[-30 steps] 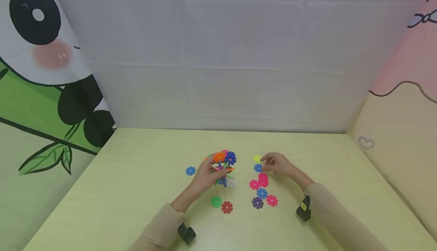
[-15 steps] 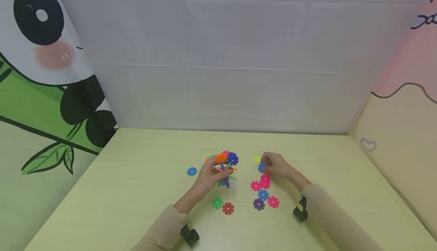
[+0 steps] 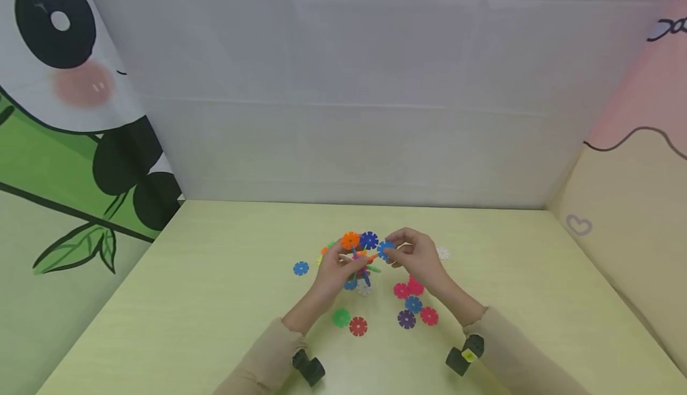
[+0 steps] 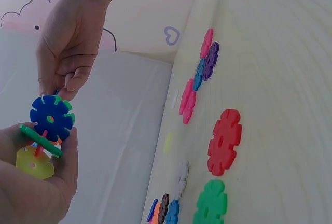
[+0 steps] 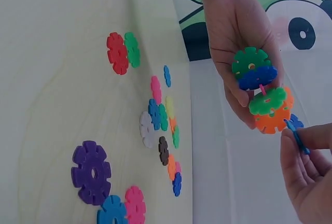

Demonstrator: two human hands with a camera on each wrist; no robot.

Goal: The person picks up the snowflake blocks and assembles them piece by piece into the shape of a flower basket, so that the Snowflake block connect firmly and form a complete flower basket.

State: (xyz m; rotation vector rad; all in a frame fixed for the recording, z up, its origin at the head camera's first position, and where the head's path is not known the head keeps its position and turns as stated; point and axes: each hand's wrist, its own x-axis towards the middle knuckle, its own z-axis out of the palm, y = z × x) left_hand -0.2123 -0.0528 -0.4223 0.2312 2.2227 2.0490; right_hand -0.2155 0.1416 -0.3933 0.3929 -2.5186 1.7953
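Note:
My left hand (image 3: 331,280) holds a cluster of notched plastic flower discs (image 5: 267,102) joined at angles. Green, blue and orange discs show on it in the right wrist view, and a yellow disc (image 4: 35,163) near the palm in the left wrist view. Thumb and fingers of my right hand (image 3: 423,261) pinch a light blue flower disc (image 3: 384,250) close to the cluster. Seen edge-on in the right wrist view, that blue disc (image 5: 298,137) stands by the orange disc (image 5: 272,119). Whether the two touch is unclear. Both hands are raised above the table.
Loose discs lie on the pale table (image 3: 241,299): pink ones (image 3: 415,286), a purple one (image 3: 406,319), a red one (image 3: 358,326), a green one (image 3: 341,317) and a blue one (image 3: 301,268). More lie behind my left hand. A white disc (image 3: 443,253) lies right of my right hand.
My right hand has picked the light blue disc off the table and carried it left and up to the cluster. My left hand has shifted slightly right with the cluster.

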